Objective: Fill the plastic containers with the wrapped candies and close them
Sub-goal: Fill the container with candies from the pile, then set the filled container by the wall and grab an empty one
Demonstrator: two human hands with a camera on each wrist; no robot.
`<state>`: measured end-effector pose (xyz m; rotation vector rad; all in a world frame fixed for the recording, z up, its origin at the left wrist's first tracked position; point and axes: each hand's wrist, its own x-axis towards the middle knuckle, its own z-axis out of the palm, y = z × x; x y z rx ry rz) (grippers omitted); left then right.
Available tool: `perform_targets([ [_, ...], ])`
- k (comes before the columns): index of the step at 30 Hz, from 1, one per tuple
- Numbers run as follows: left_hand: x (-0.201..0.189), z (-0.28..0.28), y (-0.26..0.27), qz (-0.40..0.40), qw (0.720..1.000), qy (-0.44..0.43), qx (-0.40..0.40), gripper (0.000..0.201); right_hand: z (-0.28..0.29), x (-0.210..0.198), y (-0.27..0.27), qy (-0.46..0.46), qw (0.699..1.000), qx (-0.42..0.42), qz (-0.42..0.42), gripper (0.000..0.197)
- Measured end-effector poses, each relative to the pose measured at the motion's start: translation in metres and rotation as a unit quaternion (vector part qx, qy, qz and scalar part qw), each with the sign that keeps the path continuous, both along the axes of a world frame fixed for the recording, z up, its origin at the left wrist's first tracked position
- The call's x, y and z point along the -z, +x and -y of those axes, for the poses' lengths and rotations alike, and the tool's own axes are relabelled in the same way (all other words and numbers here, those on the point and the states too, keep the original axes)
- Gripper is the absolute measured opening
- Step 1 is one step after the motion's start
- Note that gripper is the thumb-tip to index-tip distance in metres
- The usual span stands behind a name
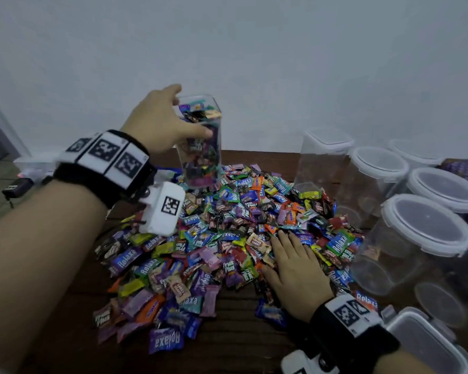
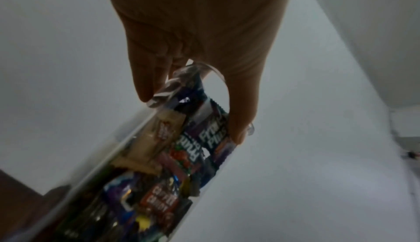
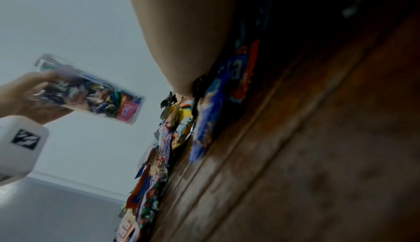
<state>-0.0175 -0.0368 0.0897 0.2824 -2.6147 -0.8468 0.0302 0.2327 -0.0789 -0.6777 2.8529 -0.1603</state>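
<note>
Above far edge of candy pile (image 1: 222, 238): tall clear container (image 1: 200, 141), near full, no lid, held upright off table (image 1: 241, 344). Left hand (image 1: 157, 122) wraps upper wall, thumb one side, fingers (image 2: 147, 77) opposite. Judged heavy-ish, smooth plastic, slippery; grip mid-body, keep upright. Right hand (image 1: 295, 268) flat on candies, fingers spread, holding nothing. Lidded empties (image 1: 427, 225) at right.

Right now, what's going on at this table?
A person is packing wrapped candies into clear containers. The left hand grips a tall clear container, nearly full and with no lid on, held above the candy pile on the wooden table. The right hand lies flat on the pile, fingers straight. To the right stand empty lidded containers and one open empty one.
</note>
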Motion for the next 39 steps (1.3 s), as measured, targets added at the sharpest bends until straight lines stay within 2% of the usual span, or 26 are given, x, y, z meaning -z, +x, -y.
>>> perform_targets([
  [3, 0.007, 0.011, -0.034, 0.0, 0.999, -0.004, -0.034, 0.1, 0.001, 0.001, 0.0, -0.004, 1.0, -0.004, -0.002, 0.097],
  [5, 0.015, 0.017, -0.055, -0.001, 0.998, -0.001, -0.059, 0.101, 0.001, 0.003, -0.001, 0.001, 1.0, -0.006, 0.004, 0.109],
  [10, 0.032, 0.022, -0.099, 0.006, 0.992, 0.024, -0.123, 0.097, 0.002, -0.001, -0.003, -0.009, 1.0, 0.001, 0.023, 0.103],
  [15, 0.043, 0.019, -0.131, 0.006, 0.978, 0.078, -0.192, 0.085, 0.002, -0.005, -0.003, -0.01, 0.999, 0.001, 0.042, 0.104],
  [22, 0.057, 0.019, -0.151, 0.06, 0.962, 0.115, -0.24, 0.091, 0.005, -0.012, -0.004, -0.014, 0.997, 0.0, 0.073, 0.106],
  [29, 0.066, 0.015, -0.165, 0.092, 0.966, 0.091, -0.224, 0.109, 0.004, -0.011, -0.005, -0.027, 0.996, 0.002, 0.088, 0.103],
  [31, 0.069, 0.01, -0.164, 0.068, 0.97, 0.073, -0.22, 0.113, 0.004, -0.008, -0.004, -0.031, 0.996, 0.005, 0.084, 0.101],
  [35, 0.073, -0.003, -0.156, -0.045, 0.978, -0.018, -0.201, 0.102, 0.002, -0.001, -0.004, -0.036, 0.996, 0.009, 0.078, 0.1],
  [39, 0.061, -0.03, -0.147, -0.101, 0.987, -0.062, -0.105, 0.084, 0.0, 0.002, -0.003, -0.038, 0.998, 0.002, 0.056, 0.096],
])
